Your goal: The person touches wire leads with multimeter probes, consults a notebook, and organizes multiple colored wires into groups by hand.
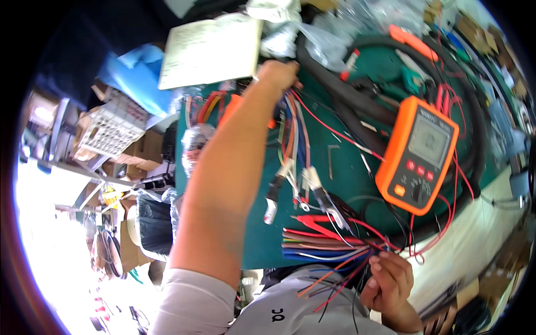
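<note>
My left hand [279, 75] reaches over the green mat to the far side, its fingers curled by the end of a thick black cable [357, 100]. What they grip is hidden. Coloured wires [290, 128] run down from beneath it to labelled ends with metal lugs. Near the front edge, my right hand [391, 282] is closed on a bundle of thin wires [335, 273], with loose ends fanning left. Just beyond that hand lie thicker cut wires [312, 245] and a red clip [315, 223]. An orange multimeter [416, 156] with red leads lies right of centre.
A notebook [209, 53] lies open at the back left. Clear plastic bags [329, 44] crowd the back. The black cable loops around the right side of the green mat [262, 245]. A hex key [331, 159] lies mid-mat. Left of the table stands a black-lined bin [153, 220].
</note>
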`<state>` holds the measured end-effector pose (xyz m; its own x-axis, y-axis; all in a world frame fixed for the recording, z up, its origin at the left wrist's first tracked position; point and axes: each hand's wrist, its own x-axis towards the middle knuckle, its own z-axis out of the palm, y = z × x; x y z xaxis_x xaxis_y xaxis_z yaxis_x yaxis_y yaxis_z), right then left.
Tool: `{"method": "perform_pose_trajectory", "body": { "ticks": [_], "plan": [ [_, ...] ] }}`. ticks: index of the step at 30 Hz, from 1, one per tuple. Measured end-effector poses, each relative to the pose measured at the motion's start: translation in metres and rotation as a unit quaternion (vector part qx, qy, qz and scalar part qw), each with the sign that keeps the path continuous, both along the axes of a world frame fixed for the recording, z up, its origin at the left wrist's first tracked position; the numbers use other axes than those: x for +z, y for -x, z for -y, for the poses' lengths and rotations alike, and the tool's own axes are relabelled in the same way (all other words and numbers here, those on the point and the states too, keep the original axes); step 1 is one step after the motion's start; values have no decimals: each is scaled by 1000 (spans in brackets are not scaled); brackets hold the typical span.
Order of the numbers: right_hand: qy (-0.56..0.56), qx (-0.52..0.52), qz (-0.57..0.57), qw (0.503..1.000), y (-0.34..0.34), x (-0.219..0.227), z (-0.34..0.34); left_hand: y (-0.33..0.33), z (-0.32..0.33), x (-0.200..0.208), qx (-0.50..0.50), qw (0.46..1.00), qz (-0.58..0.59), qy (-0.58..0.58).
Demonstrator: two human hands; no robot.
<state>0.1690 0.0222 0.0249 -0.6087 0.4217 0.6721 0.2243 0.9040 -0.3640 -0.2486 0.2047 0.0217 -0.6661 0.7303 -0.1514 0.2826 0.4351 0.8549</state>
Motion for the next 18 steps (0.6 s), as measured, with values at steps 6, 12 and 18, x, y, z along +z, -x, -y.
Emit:
{"method": "perform_pose_trajectory", "body": {
  "ticks": [6, 12, 18],
  "plan": [
    [-51, -17, 13, 998, 9, -12, -3, -15, 2, 12, 49, 989, 133, -33],
    [-51, -24, 10, 998, 20, -22, -10, -11, 1, 6, 49, 985, 160, -48],
    [-17, -12, -12, 1000, 23, -27, -13, -11, -1, 7, 40, 989, 137, -39]
  ]
}}
